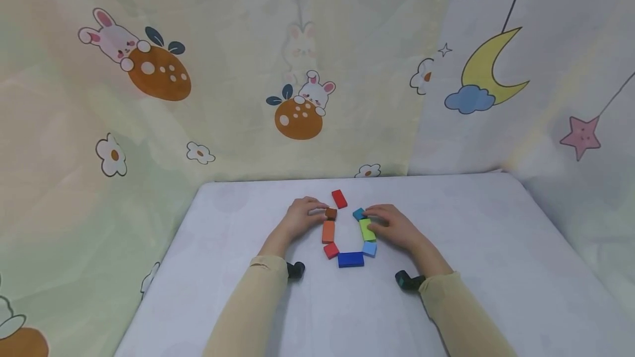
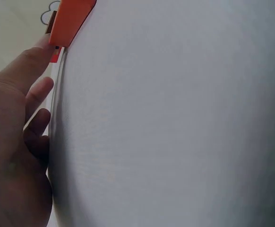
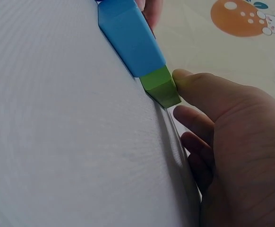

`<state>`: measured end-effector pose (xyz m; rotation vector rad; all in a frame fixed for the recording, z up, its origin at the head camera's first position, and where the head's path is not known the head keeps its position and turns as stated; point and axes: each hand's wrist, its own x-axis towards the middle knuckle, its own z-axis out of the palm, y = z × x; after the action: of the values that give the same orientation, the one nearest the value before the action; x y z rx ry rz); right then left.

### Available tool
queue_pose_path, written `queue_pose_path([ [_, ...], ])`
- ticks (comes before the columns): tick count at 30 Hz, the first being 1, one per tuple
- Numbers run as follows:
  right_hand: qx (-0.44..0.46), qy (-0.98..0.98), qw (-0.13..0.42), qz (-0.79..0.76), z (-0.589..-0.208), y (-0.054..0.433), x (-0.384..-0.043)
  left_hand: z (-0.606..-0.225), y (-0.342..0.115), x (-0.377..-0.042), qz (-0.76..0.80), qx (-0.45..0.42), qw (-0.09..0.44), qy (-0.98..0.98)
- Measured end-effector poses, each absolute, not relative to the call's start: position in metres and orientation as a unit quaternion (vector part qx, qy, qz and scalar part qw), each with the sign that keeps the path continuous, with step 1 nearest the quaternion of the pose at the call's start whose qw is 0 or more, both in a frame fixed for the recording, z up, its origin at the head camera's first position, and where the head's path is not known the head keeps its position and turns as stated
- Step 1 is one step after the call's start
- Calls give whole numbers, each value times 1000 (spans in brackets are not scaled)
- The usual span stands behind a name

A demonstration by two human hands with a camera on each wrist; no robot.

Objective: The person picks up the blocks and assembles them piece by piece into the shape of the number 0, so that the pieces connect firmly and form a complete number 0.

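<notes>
At the upper left of a ring of wooden blocks, my left hand point(image 1: 301, 217) pinches a small brown block point(image 1: 331, 214) between thumb and forefinger. Just below it lies an orange block point(image 1: 328, 232), which looms large at the top of the left wrist view. Across the ring, my right hand point(image 1: 396, 227) has its fingers loosely extended. Its forefinger reaches a teal block point(image 1: 359, 214), and its thumb point(image 3: 189, 80) touches the side of a green block point(image 1: 367, 230). A red block point(image 1: 339, 199) lies slanted at the top, between the hands.
A smaller red block point(image 1: 331, 250), a dark blue block point(image 1: 350, 259) and a light blue block point(image 1: 369, 249) form the lower part of the ring. All lie on a white table point(image 1: 198, 302), backed by a printed curtain point(image 1: 238, 70).
</notes>
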<state>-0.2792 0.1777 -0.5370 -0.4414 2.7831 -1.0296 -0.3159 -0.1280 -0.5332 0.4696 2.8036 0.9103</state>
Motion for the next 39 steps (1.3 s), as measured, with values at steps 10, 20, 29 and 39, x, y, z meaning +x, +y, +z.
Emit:
queue_pose_path([
  [10, -148, 923, 67, -349, -538, 178, -281, -527, -130, -315, 275, 177, 79, 942],
  [20, -156, 924, 66, -342, -536, 175, -282, -533, -133, -309, 315, 172, 41, 932],
  [29, -153, 922, 72, -347, -532, 173, -278, -538, -131, -273, 287, 160, 65, 942],
  [39, -148, 922, 74, -351, -537, 178, -278, -544, -122, -255, 169, 190, 16, 967],
])
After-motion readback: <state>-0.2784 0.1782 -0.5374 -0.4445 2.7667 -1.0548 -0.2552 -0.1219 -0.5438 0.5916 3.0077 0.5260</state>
